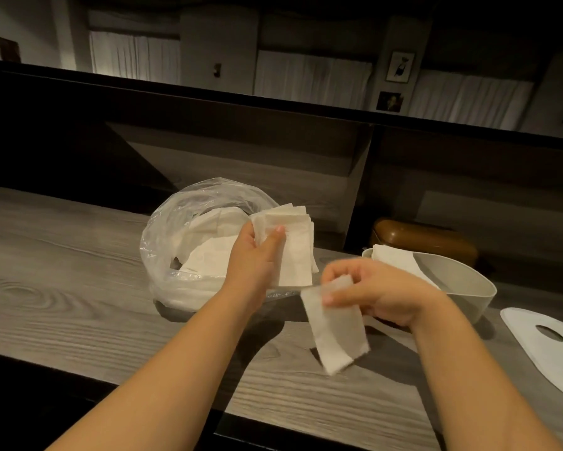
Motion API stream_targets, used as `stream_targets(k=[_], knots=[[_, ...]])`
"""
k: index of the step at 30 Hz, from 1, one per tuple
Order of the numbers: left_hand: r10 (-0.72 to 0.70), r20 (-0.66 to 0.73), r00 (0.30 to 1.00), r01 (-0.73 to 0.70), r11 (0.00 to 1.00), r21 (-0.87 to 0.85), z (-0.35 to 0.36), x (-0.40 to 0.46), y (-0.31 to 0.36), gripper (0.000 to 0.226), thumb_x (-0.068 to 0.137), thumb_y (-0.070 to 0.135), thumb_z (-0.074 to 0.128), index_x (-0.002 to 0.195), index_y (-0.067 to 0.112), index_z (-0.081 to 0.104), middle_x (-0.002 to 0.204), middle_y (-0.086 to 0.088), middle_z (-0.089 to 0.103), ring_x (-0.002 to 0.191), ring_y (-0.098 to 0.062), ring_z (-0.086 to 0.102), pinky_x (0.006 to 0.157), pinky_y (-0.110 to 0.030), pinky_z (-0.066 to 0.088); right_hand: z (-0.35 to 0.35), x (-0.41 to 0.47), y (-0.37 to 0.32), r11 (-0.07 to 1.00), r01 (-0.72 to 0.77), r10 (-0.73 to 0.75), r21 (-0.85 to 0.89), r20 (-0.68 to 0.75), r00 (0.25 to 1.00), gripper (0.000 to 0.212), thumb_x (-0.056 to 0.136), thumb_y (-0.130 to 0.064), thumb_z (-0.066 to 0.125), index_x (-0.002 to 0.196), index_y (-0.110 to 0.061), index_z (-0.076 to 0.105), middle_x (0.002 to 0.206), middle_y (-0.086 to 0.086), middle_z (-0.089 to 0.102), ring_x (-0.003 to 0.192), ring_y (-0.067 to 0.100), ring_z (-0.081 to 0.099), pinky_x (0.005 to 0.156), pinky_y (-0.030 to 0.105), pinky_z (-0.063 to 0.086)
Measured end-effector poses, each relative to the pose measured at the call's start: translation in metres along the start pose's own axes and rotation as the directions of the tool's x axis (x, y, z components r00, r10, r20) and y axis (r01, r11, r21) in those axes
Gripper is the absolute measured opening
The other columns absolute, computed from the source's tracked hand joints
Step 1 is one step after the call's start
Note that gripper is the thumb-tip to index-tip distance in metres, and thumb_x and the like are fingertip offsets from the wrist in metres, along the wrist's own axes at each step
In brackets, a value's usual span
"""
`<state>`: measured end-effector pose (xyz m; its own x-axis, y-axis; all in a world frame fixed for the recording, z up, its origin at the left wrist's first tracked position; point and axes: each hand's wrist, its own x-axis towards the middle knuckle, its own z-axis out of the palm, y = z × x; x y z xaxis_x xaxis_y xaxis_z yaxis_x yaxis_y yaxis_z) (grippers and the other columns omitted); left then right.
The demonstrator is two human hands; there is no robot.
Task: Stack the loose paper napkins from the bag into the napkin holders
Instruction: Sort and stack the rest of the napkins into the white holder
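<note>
Head view: low and right of centre, a single napkin is pinched, dangling, by the right hand above the desk. Just above, at centre, a fanned stack of napkins is gripped by the left hand. Behind it the bag is seen; at right, the partly filled napkin holder. Edges are probably best squared before insertion.

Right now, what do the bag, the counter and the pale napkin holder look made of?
Bag: thin clear plastic film, crinkled and glossy. Counter: grey wood or a wood-look laminate with visible grain, matte. Napkin holder: smooth off-white wall, likely plastic, possibly ceramic.
</note>
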<state>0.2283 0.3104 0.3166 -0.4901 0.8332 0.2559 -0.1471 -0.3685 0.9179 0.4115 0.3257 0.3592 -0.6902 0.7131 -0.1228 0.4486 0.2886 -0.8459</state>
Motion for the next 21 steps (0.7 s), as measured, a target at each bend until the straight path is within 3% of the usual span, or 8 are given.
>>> stream_targets(k=[2, 3, 5, 7, 10, 14, 17, 21], knots=[[0.006, 0.069, 0.998, -0.011, 0.997, 0.073, 0.001, -0.002, -0.006, 0.018, 0.098, 0.036, 0.058, 0.115, 0.037, 0.052, 0.113, 0.005, 0.065, 0.098, -0.016, 0.066, 0.081, -0.039, 0.060, 0.000, -0.005, -0.008, 0.935, 0.170, -0.133, 0.311, -0.138, 0.981, 0.014, 0.076, -0.025, 0.079, 0.081, -0.021, 0.067, 0.088, -0.002, 0.072, 0.089, 0.019, 0.071, 0.073, 0.034, 0.060], [-0.021, 0.114, 0.993, 0.010, 0.995, 0.100, 0.003, -0.004, -0.008, 0.023, 0.097, 0.038, 0.058, 0.119, 0.037, 0.052, 0.114, 0.004, 0.065, 0.100, -0.017, 0.067, 0.083, -0.042, 0.060, 0.004, -0.002, -0.010, 0.902, 0.237, -0.149, 0.361, -0.255, 0.955, 0.014, 0.077, -0.024, 0.076, 0.084, -0.019, 0.065, 0.089, 0.000, 0.072, 0.089, 0.020, 0.072, 0.074, 0.037, 0.061], [-0.087, 0.217, 0.972, 0.056, 0.988, 0.147, 0.007, -0.007, -0.011, 0.030, 0.097, 0.041, 0.058, 0.126, 0.033, 0.051, 0.115, 0.003, 0.067, 0.103, -0.019, 0.068, 0.087, -0.046, 0.059, 0.017, 0.013, -0.007, 0.918, 0.276, -0.108, 0.283, -0.492, 0.864, 0.012, 0.083, -0.023, 0.074, 0.082, -0.020, 0.063, 0.092, 0.001, 0.069, 0.089, 0.021, 0.070, 0.075, 0.038, 0.061], [-0.182, 0.242, 0.953, 0.153, 0.979, 0.135, 0.013, -0.010, -0.007, 0.028, 0.099, 0.042, 0.054, 0.121, 0.025, 0.053, 0.109, 0.004, 0.067, 0.099, -0.016, 0.067, 0.086, -0.039, 0.058, 0.028, 0.031, 0.001, 0.970, 0.223, -0.102, 0.096, -0.673, 0.733, 0.016, 0.083, -0.027, 0.075, 0.078, -0.025, 0.060, 0.100, -0.001, 0.062, 0.092, 0.017, 0.063, 0.077, 0.036, 0.057], [-0.383, 0.263, 0.885, 0.386, 0.922, 0.043, 0.013, -0.013, -0.001, 0.026, 0.097, 0.054, 0.046, 0.106, 0.030, 0.052, 0.109, -0.002, 0.066, 0.098, -0.023, 0.067, 0.090, -0.042, 0.056, 0.033, 0.045, 0.014, 0.978, 0.204, -0.159, -0.040, -0.777, 0.609, 0.019, 0.082, -0.033, 0.076, 0.076, -0.028, 0.059, 0.109, 0.000, 0.056, 0.098, 0.017, 0.058, 0.082, 0.040, 0.056], [-0.296, 0.419, 0.858, 0.215, 0.949, 0.228, 0.007, -0.013, -0.004, 0.046, 0.091, 0.044, 0.063, 0.132, 0.028, 0.049, 0.120, -0.004, 0.064, 0.108, -0.025, 0.065, 0.096, -0.047, 0.054, 0.031, 0.042, 0.016, 0.984, 0.179, -0.128, 0.006, -0.674, 0.727, 0.019, 0.089, -0.022, 0.068, 0.090, -0.028, 0.050, 0.096, -0.008, 0.053, 0.085, 0.012, 0.056, 0.062, 0.022, 0.050], [-0.308, 0.502, 0.808, 0.223, 0.949, 0.224, -0.004, -0.007, 0.000, 0.057, 0.086, 0.023, 0.073, 0.136, 0.029, 0.045, 0.123, -0.003, 0.064, 0.110, -0.024, 0.065, 0.091, -0.040, 0.057, 0.024, 0.037, 0.015, 0.970, 0.207, -0.095, 0.127, -0.583, 0.807, 0.043, 0.088, -0.018, 0.071, 0.117, -0.030, 0.042, 0.101, -0.014, 0.049, 0.087, 0.010, 0.056, 0.055, 0.014, 0.047], [-0.340, 0.552, 0.761, 0.140, 0.918, 0.371, -0.013, -0.004, -0.003, 0.058, 0.083, 0.014, 0.075, 0.130, 0.034, 0.048, 0.120, 0.001, 0.065, 0.109, -0.020, 0.065, 0.091, -0.040, 0.057, 0.017, 0.029, 0.016, 0.986, 0.140, -0.168, -0.094, -0.498, 0.850, 0.044, 0.082, -0.021, 0.077, 0.114, -0.034, 0.048, 0.100, -0.021, 0.050, 0.089, 0.005, 0.055, 0.063, 0.014, 0.047]])
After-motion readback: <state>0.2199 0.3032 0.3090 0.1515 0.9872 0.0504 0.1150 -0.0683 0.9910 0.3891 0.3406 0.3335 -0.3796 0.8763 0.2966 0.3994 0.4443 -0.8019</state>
